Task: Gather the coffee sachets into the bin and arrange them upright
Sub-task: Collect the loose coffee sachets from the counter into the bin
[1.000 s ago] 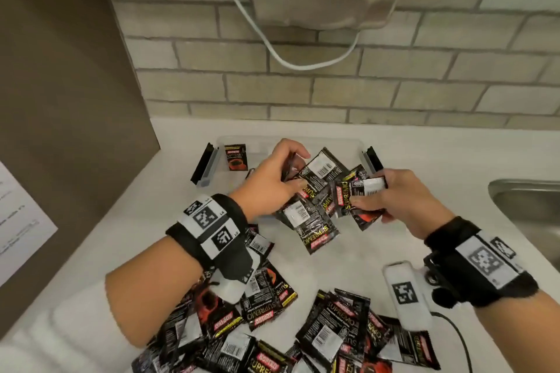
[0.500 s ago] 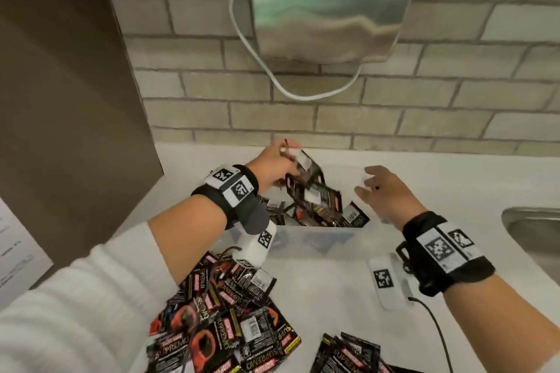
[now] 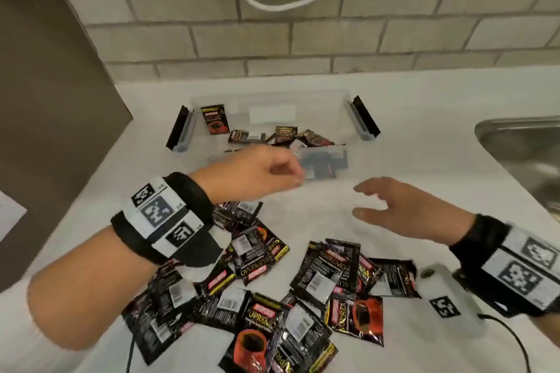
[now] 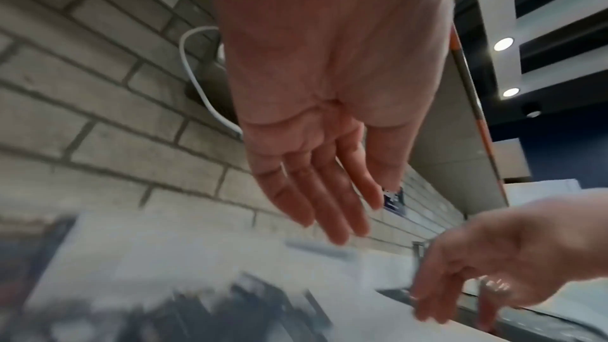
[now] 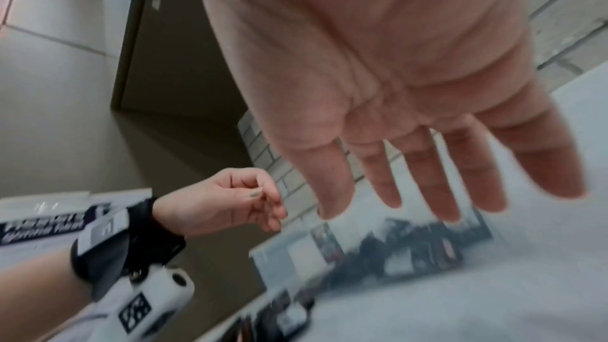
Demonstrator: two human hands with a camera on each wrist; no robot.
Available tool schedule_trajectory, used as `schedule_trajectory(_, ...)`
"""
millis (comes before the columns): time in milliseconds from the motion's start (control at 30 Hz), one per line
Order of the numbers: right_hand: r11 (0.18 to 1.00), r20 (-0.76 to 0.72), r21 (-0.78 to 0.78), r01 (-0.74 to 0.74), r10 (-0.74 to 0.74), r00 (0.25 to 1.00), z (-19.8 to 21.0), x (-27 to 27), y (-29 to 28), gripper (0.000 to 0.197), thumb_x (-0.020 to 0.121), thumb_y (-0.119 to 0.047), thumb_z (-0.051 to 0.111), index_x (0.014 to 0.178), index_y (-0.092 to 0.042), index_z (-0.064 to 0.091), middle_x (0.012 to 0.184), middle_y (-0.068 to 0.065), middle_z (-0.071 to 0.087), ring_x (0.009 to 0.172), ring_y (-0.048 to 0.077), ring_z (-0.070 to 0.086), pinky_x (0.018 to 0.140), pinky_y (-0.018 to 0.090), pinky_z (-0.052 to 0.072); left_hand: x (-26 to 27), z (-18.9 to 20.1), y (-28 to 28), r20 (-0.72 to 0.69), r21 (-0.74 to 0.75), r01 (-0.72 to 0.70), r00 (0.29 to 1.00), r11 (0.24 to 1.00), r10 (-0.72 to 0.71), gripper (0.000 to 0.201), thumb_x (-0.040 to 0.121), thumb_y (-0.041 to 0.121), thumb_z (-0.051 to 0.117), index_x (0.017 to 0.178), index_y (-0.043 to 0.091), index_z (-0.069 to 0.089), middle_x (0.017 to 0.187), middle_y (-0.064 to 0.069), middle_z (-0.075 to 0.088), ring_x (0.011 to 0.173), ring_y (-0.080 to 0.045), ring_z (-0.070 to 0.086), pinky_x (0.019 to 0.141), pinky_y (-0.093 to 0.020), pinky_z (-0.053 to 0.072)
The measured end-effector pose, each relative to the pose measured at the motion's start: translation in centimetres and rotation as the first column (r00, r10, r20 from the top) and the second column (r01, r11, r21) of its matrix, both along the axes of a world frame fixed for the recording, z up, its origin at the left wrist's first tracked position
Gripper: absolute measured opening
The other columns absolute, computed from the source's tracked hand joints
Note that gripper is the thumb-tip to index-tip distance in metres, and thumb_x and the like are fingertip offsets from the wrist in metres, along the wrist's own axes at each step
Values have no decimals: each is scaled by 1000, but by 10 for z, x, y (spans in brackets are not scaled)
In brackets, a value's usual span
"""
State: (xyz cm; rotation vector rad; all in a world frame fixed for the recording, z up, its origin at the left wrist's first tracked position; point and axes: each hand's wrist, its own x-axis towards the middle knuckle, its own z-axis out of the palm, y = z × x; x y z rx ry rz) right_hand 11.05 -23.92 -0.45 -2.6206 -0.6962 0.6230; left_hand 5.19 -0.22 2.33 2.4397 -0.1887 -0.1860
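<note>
Coffee sachets (image 3: 257, 297) | piled at table's (image 3: 424, 160) near edge | my left hand (image 3: 251, 172), right hand (image 3: 403, 209) empty, fingers loose, ready to grab | bin (image 3: 333, 100) by back edge

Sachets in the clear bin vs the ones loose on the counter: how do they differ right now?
The black coffee sachets in the clear plastic bin are few; one stands against the bin's far left corner, the rest lie tumbled. The black coffee sachets on the white counter are many, lying flat and overlapping in a heap near the person. Same black packs with red cup print. Neither group is arranged upright yet.
</note>
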Motion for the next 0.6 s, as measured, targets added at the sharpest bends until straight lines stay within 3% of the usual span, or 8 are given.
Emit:
schedule_trajectory(67, 973, -51, -213, -89, 80, 996, -16, -16, -10, 73, 88, -53, 50, 147, -25, 19, 151, -2, 23, 138, 23, 25, 110, 31, 28, -17, -21, -19, -201, 161, 188, 967, 969, -154, 45, 82, 43, 64, 123, 29, 54, 116, 15, 55, 106, -2, 52, 86, -17, 39)
schedule_trajectory(167, 946, -175, -289, -148, 100, 980, -34, -41, -15, 90, 82, -61, 52, 149, -31, 0, 155, -2, 7, 141, 29, 10, 113, 41, 21, -30, -54, -47, -402, 312, 399, 878, 862, -262, 90, 73, 53, 70, 145, 26, 22, 142, 3, 34, 127, -14, 33, 101, -24, 28)
schedule_trajectory(233, 951, -178, -264, -161, 116, 977, -43, -55, -14, 99, 77, -60, 60, 148, -32, -3, 153, 3, 6, 139, 33, 6, 113, 45, 18, -29, -71, -59, -374, 371, 416, 885, 830, -276, 102, 66, 53, 76, 145, 26, 17, 136, -3, 35, 123, -20, 32, 105, -36, 32)
schedule_trajectory(300, 954, -110, -234, -188, 166, 980, -50, -64, -10, 106, 70, -57, 69, 147, -31, -1, 142, 5, 18, 129, 31, 14, 110, 46, 24, -24, -78, -66, -327, 399, 414, 898, 818, -295, 108, 59, 50, 81, 143, 26, 16, 124, -3, 35, 115, -20, 33, 100, -45, 39)
schedule_trajectory(367, 955, -33, -223, -196, 193, 981, -56, -66, -6, 111, 62, -53, 77, 145, -29, 6, 123, 2, 26, 113, 22, 21, 102, 45, 35, -19, -79, -69, -325, 403, 400, 903, 823, -280, 108, 57, 45, 83, 141, 23, 20, 120, -3, 34, 113, -20, 33, 98, -44, 41)
schedule_trajectory(433, 962, -18, -211, -172, 172, 985, -59, -63, -1, 108, 58, -48, 81, 141, -25, 16, 111, 0, 28, 104, 18, 21, 98, 40, 36, -14, -79, -69, -335, 391, 372, 909, 842, -246, 100, 56, 43, 85, 135, 19, 28, 118, -3, 36, 112, -19, 37, 97, -41, 42)
schedule_trajectory(533, 984, -94, -159, -84, 70, 993, -58, -55, 3, 88, 59, -40, 83, 127, -19, 31, 114, 3, 40, 106, 18, 34, 88, 33, 40, -11, -77, -61, -296, 279, 285, 934, 917, -201, 82, 58, 31, 87, 122, 17, 38, 111, -1, 39, 101, -17, 46, 88, -32, 46)
schedule_trajectory(600, 996, -112, -80, -41, 32, 993, -57, -48, 3, 68, 62, -30, 82, 114, -17, 40, 108, 1, 48, 99, 17, 46, 74, 25, 44, -10, -74, -54, -252, 200, 240, 950, 950, -187, 66, 65, 25, 83, 117, 15, 43, 105, 1, 44, 93, -14, 48, 75, -22, 44)
